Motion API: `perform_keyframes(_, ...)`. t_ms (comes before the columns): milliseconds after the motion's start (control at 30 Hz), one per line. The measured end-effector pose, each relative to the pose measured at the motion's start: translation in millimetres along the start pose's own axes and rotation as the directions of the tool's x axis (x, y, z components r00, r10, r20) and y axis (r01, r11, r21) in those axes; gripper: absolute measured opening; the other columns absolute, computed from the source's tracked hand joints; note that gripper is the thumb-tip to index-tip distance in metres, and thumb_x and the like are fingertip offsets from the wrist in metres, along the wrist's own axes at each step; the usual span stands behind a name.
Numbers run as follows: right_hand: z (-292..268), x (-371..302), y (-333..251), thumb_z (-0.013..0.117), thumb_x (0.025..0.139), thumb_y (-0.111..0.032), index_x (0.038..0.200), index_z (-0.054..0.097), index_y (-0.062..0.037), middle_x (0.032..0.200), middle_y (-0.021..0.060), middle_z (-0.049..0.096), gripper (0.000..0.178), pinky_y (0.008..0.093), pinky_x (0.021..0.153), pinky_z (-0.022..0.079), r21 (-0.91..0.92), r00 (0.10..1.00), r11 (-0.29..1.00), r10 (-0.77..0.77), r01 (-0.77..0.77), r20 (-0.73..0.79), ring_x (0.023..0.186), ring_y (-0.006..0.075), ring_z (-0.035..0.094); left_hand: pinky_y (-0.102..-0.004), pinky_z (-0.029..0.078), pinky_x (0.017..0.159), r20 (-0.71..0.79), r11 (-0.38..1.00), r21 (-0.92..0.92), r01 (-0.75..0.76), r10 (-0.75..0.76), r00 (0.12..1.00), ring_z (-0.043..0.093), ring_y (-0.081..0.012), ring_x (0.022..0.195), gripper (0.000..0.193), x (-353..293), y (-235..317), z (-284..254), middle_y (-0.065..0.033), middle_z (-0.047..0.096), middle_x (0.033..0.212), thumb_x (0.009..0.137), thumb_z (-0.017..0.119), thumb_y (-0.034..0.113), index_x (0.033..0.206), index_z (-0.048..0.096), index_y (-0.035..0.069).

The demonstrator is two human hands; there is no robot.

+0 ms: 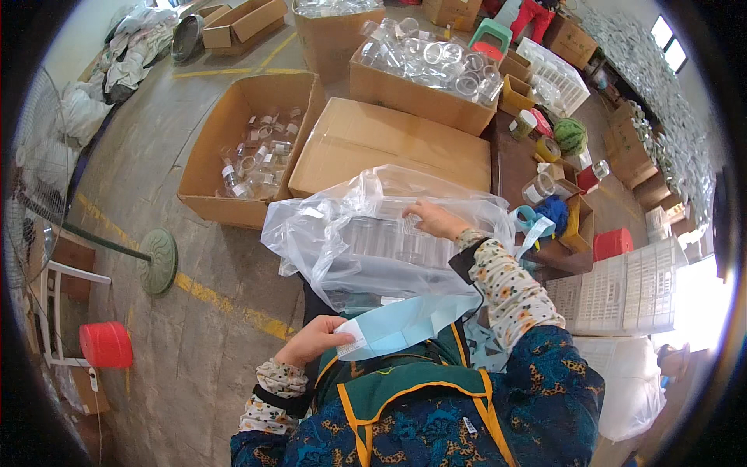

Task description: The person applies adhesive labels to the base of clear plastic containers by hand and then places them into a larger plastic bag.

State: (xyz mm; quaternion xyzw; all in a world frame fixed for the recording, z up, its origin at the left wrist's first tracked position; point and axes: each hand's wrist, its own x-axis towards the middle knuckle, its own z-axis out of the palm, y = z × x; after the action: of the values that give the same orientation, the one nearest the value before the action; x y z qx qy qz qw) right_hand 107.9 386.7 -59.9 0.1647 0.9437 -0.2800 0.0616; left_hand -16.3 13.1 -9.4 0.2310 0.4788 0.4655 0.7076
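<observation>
The left hand, at seven o'clock from the plastic bag, pinches a pale-blue strip; the right hand curls over clear cylinders in the bag; whether it grips one, I cannot tell. A carton sits at twelve o'clock.

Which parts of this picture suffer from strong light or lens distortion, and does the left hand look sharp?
Head view: glare whites out the area beside the white crates at right; head view: the rim is black, and the fan near the left edge looks stretched; head view: the clear plastic bag catches pale highlights, while the left hand and its blue strip show no strong blur.
</observation>
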Motion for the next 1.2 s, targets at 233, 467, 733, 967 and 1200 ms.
perform_keyframes(233, 37.0, 12.0, 10.0, 0.054, 0.080, -0.004, 0.116, 0.053, -0.0194, 0.101, 0.0147, 0.052, 0.039, 0.0428, 0.078, 0.047, -0.240, 0.998, 0.970, 0.052, -0.043, 0.031, 0.098, 0.0323, 0.055, -0.0230, 0.046, 0.074, 0.013, 1.000, -0.007, 0.009, -0.009, 1.000, 0.058, -0.0079, 0.079, 0.025, 2.0, -6.2, -7.3, -0.0021, 0.065, 0.089, 0.083, 0.067, 0.016, 0.099, 0.065, -0.003)
perform_keyframes(467, 61.7, -2.2, 17.3, 0.064, 0.074, -0.008, 0.118, 0.056, -0.0133, 0.113, 0.0129, 0.054, 0.045, 0.0391, 0.079, 0.049, -0.482, 0.951, 0.876, -0.156, 0.008, -0.268, 0.093, 0.0304, 0.057, -0.0230, 0.046, 0.071, 0.025, 1.000, 0.014, -0.012, 0.012, 1.000, 0.057, -0.0071, 0.078, 0.024, 4.9, -2.9, -2.3, -0.0011, 0.065, 0.087, 0.084, 0.066, 0.016, 0.098, 0.065, -0.003)
perform_keyframes(733, 52.9, -32.1, -47.5, 0.058, 0.085, -0.017, 0.118, 0.054, -0.0058, 0.104, 0.0144, 0.062, 0.035, 0.0361, 0.083, 0.048, 0.244, 0.994, 0.964, -0.102, 0.106, -0.027, 0.093, 0.0259, 0.059, -0.0264, 0.044, 0.068, -0.034, 0.855, 0.519, -0.011, 0.034, 0.999, 0.055, -0.0112, 0.077, 0.028, 15.9, 29.9, 25.3, -0.0056, 0.064, 0.082, 0.084, 0.066, 0.023, 0.095, 0.064, -0.003)
perform_keyframes(967, 2.7, -120.4, -168.4, 0.058, 0.089, -0.012, 0.131, 0.042, -0.0099, 0.085, 0.0056, 0.058, 0.045, 0.0276, 0.074, 0.045, 0.674, 0.902, 0.723, -0.380, 0.150, 0.207, 0.080, 0.0123, 0.054, -0.0258, 0.044, 0.072, 0.104, 0.792, 0.597, -0.128, 0.082, 0.991, 0.054, -0.0098, 0.080, 0.025, 17.6, 32.3, 33.6, -0.0015, 0.062, 0.082, 0.081, 0.068, 0.020, 0.092, 0.064, -0.003)
perform_keyframes(1200, -13.2, -155.4, -167.0, 0.067, 0.078, -0.008, 0.121, 0.056, -0.0112, 0.105, 0.0114, 0.055, 0.044, 0.0378, 0.084, 0.045, 0.304, 0.833, 0.789, -0.552, 0.534, -0.032, 0.095, 0.0276, 0.054, -0.0226, 0.045, 0.077, 0.224, 0.953, 0.265, -0.150, 0.090, 0.970, 0.055, -0.0069, 0.084, 0.021, 9.9, 27.2, 48.4, -0.0002, 0.063, 0.090, 0.082, 0.065, 0.010, 0.099, 0.062, -0.003)
